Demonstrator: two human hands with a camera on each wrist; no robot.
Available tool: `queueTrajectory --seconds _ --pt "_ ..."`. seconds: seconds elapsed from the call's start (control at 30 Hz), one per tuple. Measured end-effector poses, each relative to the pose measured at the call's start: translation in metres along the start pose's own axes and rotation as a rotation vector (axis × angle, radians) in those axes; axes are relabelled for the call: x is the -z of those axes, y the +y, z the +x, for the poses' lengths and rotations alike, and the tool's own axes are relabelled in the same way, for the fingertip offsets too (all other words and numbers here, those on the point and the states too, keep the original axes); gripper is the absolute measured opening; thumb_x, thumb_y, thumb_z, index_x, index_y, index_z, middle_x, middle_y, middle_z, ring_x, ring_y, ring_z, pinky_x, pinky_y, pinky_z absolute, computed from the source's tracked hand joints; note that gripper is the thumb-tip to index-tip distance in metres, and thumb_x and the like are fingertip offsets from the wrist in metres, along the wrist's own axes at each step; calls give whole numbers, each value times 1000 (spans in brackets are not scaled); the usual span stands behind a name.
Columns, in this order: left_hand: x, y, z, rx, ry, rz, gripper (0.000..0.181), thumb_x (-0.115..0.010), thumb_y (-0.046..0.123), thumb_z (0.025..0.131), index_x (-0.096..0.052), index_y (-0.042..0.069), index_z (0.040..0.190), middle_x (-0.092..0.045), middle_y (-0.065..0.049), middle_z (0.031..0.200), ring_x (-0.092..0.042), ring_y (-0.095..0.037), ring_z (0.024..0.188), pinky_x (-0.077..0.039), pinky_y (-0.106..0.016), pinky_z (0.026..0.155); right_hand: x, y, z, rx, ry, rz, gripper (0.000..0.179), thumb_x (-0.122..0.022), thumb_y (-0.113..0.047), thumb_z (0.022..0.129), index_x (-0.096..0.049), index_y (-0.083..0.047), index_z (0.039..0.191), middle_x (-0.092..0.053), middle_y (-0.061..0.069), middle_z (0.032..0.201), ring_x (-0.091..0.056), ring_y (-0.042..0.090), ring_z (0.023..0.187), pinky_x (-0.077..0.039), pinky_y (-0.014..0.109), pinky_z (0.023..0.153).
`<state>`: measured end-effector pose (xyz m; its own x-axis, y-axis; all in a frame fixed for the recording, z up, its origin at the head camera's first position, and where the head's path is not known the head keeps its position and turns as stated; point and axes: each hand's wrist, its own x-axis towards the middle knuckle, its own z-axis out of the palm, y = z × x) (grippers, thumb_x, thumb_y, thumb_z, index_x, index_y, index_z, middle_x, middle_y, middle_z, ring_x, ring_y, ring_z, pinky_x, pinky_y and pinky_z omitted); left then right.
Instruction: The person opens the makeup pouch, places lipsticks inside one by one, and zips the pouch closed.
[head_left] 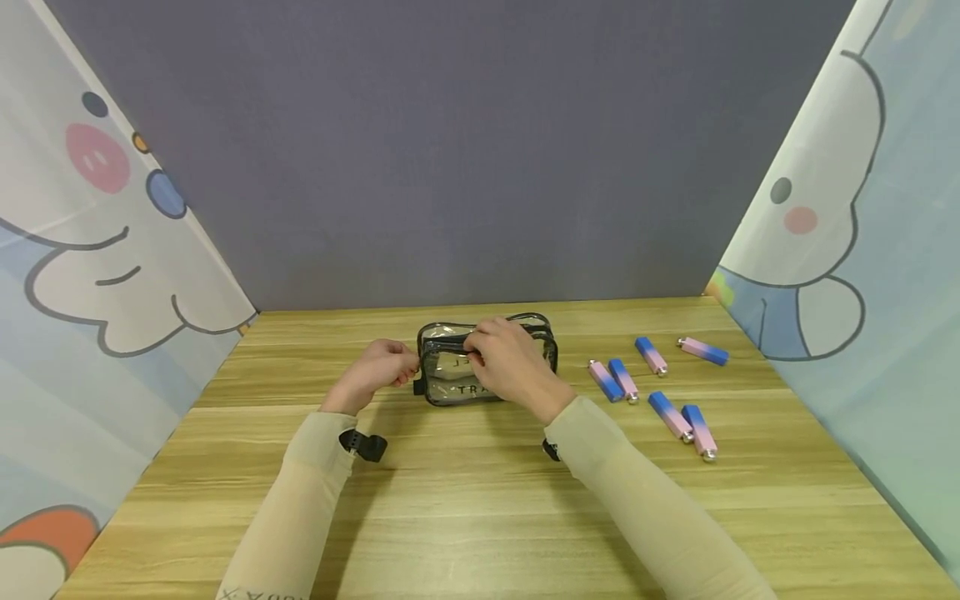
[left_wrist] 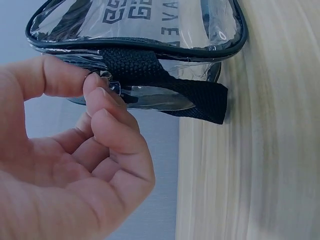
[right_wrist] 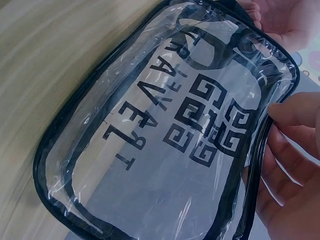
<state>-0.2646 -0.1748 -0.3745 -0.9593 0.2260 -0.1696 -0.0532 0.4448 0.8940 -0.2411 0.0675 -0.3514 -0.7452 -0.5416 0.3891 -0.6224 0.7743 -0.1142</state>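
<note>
A clear zip pouch (head_left: pixel 447 387) with black trim stands upright at the back middle of the table. Black "TRAVEL" lettering (right_wrist: pixel 145 87) runs across its front panel. At its left end, my left hand (head_left: pixel 375 367) pinches the small metal zipper pull (left_wrist: pixel 102 75) between thumb and fingertips, beside a black fabric tab (left_wrist: pixel 205 100). My right hand (head_left: pixel 510 358) grips the pouch's top front edge, thumb on the front and fingers behind the black trim (right_wrist: pixel 257 150). Through the clear front panel, no contents show inside.
To the right of the pouch lie several small pink-and-blue tubes (head_left: pixel 670 417) with shiny round ends, scattered on the wood-grain table (head_left: pixel 465 517). A grey panel (head_left: pixel 480 167) rises behind the table, with cartoon-printed curtains (head_left: pixel 810 208) at both sides.
</note>
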Motion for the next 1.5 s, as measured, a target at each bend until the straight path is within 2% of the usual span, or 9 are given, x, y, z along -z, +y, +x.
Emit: queueTrajectory --seconds 0.23,0.37,0.57,0.93,1.5 --pt "-2 -2 0 23 7 22 10 -53 11 91 -59 3 88 -56 -5 81 -50 -18 70 -47 -39 73 -1 -6 2 15 12 -11 13 -69 -14 95 -77 -14 106 -68 1 102 -60 20 94 -50 38 86" --pt "-4 -1 1 25 -6 17 10 -53 10 92 -60 3 89 -56 -5 80 -50 -17 69 -47 -37 70 -4 -10 6 45 29 -8 18 -71 -18 95 -76 -13 111 -69 2 108 -61 20 98 -50 36 88" --pt "-4 0 1 29 -22 14 11 -52 10 92 -60 3 89 -56 -5 80 -49 -17 68 -46 -35 68 -8 -14 10 104 76 -10 17 -73 -21 95 -78 -14 109 -69 0 102 -61 18 94 -50 33 87" --pt "2 9 -2 1 -37 13 14 -51 11 94 -59 4 85 -52 -5 78 -45 -18 66 -41 -33 65 -10 -16 11 99 74 -6 17 -74 -19 94 -78 -13 109 -68 0 100 -59 17 90 -50 31 82" --pt "6 17 -4 -3 41 -25 16 -53 12 94 -63 0 95 -58 -6 85 -52 -20 72 -47 -32 69 -11 -17 12 98 71 -9 17 -73 -18 95 -78 -14 110 -68 0 100 -59 17 89 -50 30 80"
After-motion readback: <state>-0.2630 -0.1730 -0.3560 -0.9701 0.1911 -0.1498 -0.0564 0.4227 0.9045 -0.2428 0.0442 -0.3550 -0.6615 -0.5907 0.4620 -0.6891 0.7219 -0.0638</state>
